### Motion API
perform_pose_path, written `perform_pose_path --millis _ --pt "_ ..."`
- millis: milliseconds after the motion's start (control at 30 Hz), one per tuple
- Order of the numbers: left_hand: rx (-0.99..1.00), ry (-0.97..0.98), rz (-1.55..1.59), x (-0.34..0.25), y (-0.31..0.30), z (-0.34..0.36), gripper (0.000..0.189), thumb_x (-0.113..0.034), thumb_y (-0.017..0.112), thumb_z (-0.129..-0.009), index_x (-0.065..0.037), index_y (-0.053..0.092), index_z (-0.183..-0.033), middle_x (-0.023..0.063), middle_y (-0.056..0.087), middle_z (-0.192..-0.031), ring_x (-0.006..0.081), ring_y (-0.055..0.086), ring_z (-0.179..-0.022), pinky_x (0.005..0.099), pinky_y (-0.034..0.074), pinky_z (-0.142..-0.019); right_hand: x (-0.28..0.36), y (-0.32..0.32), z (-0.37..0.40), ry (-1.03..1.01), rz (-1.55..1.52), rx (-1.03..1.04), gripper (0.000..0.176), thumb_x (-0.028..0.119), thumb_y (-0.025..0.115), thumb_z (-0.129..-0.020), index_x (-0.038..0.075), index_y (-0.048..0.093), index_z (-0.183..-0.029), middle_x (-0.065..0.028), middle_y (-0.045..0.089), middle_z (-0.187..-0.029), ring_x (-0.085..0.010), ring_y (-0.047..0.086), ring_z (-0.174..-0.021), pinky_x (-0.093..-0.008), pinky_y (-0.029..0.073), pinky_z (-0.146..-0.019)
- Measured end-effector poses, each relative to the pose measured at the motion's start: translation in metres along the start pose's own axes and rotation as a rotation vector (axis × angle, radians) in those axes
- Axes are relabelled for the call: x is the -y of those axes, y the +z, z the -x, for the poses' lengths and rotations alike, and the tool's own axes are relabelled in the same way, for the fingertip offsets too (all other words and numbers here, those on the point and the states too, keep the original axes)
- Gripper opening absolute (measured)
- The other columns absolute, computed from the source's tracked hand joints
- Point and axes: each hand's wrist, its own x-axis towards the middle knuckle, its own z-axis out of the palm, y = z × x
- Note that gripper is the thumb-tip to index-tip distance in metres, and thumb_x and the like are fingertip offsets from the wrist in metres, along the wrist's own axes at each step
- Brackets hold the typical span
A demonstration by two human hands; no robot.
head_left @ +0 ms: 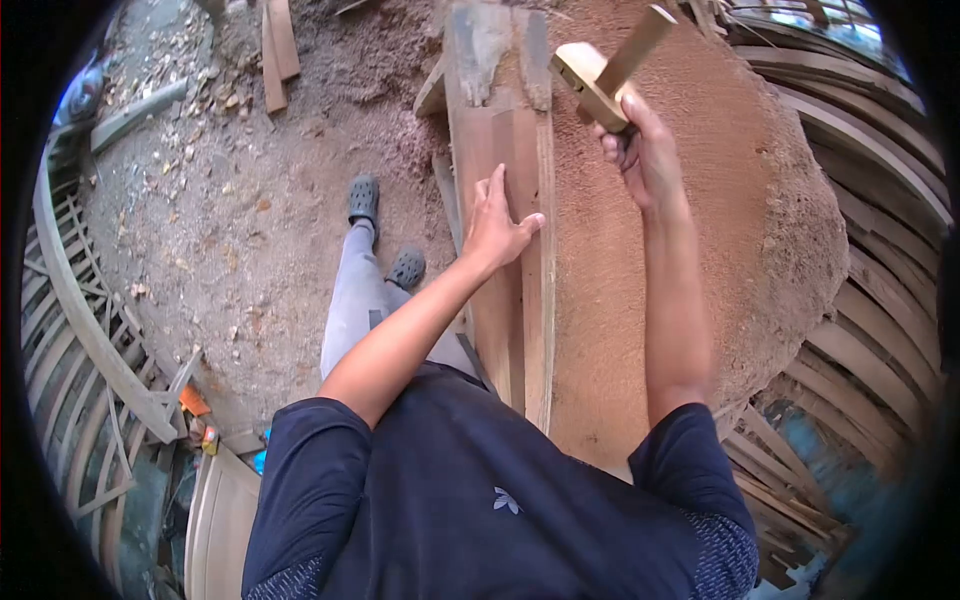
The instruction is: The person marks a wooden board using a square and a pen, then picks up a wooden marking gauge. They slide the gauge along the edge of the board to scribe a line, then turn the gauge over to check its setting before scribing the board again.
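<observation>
My left hand (497, 227) rests on a long reddish-brown wooden board (488, 320), its fingers stretched out and the thumb apart near the board's right edge. My right hand (645, 150) is raised to the right of the board, closed around what looks like a wooden marking gauge (607, 85), a pale block with a flat stick passing through it. The gauge is held apart from the board. A lighter strip (543, 330) runs along the board's right side. Grey worn patches show at the board's far end.
A large mound of sawdust (740, 230) lies right of the board. Stacked curved planks (870, 310) line the right side, and slatted wood (85, 400) the left. My feet in grey clogs (364, 198) stand on dirt left of the board. Two loose wood pieces (280, 55) lie beyond.
</observation>
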Motion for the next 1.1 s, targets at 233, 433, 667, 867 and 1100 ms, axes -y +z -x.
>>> perform_pose_path --millis 233,433,667,867,1100 --pt "-0.138 0.279 0.585 -0.047 -0.031 -0.006 0.082 -0.044 0.068 -0.098 -0.002 0.031 -0.158 0.0225 0.044 -0.151 0.033 0.042 -0.143 0.0445 0.033 -0.12 0.003 0.0 0.101 0.284 -0.909 0.046 0.03 0.022 0.046 -0.11 -0.005 0.057 -0.113 -0.0116 0.068 -0.073 -0.0105 0.068 -0.056 -0.0175 0.061 -0.048" --pt "0.381 0.303 0.738 -0.113 -0.07 0.027 0.068 -0.037 0.065 -0.1 -0.011 0.037 -0.156 0.0128 0.055 -0.142 0.0258 0.054 -0.131 0.039 0.044 -0.111 -0.006 0.018 0.178 0.363 -1.275 0.241 0.044 0.036 0.042 -0.112 -0.004 0.057 -0.123 -0.0111 0.067 -0.08 -0.0107 0.064 -0.059 -0.0214 0.059 -0.05" --pt "0.446 -0.029 0.791 -0.115 -0.08 0.061 0.061 -0.045 0.063 -0.097 -0.005 0.054 -0.142 0.0147 0.068 -0.125 0.0203 0.07 -0.112 0.0393 0.056 -0.101 -0.025 0.019 0.248 -0.048 -0.252 -0.182 0.06 0.051 0.036 -0.11 0.001 0.053 -0.139 -0.0062 0.067 -0.087 -0.0107 0.06 -0.07 -0.0243 0.049 -0.061" --pt "0.878 -0.329 1.191 -0.103 -0.073 0.083 0.072 -0.062 0.059 -0.096 0.005 0.064 -0.121 0.0247 0.073 -0.11 0.0323 0.076 -0.095 0.0418 0.067 -0.081 -0.015 -0.001 0.276 -0.569 0.287 -0.534 0.045 0.025 0.075 -0.091 0.01 0.065 -0.132 -0.0084 0.063 -0.113 -0.0174 0.058 -0.099 -0.0312 0.05 -0.074" --pt "0.744 -0.257 0.927 -0.114 -0.061 0.102 0.067 -0.076 0.062 -0.084 -0.012 0.073 -0.102 0.0149 0.077 -0.091 0.0242 0.076 -0.072 0.0321 0.063 -0.058 0.023 -0.035 0.269 -1.072 1.158 -0.607 0.044 0.03 0.077 -0.088 0.015 0.067 -0.128 -0.0065 0.061 -0.138 -0.0298 0.05 -0.137 -0.0492 0.048 -0.103"
